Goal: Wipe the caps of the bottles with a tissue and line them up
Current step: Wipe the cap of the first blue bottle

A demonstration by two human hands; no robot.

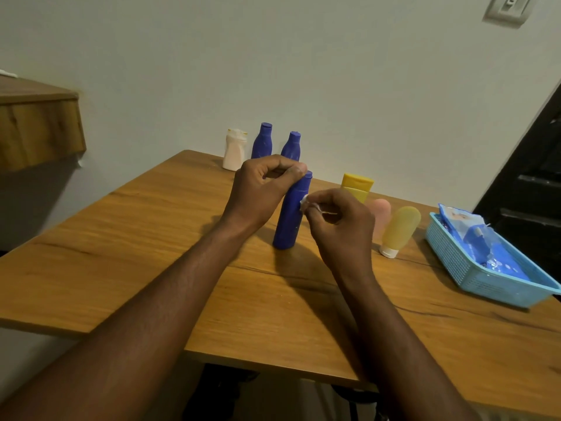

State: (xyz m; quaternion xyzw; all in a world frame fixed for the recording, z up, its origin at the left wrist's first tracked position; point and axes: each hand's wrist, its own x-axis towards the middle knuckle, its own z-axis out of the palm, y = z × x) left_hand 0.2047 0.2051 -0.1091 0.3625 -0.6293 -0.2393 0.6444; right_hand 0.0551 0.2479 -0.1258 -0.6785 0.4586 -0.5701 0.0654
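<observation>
right hand [340,229] pinches tissue [304,202]; bottle [288,223] near-upright

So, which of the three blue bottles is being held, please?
The nearest blue bottle, tilted, gripped by the left hand; the left rear bottle and right rear bottle stand behind it.

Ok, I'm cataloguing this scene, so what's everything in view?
front bottle: 1, blue, mid-table, upright
back bottles: 2, blue, far table edge
white bottle: 1, white, left of them
yellow bottle: 1, yellow, right of front bottle
pink bottle: 1, pink, partly hidden, right of yellow bottle
tube: 1, yellow-orange, standing on white cap, right of pink bottle
basket: 1, light blue, table's right, holding blue packets
tissue: 1, white, against front bottle
table: 1, wooden
shelf: 1, wooden, left wall
switch: 1, white, top right
left hand: 1, fingers pinch front bottle's top
right hand: 1, fingers pinch tissue
</observation>
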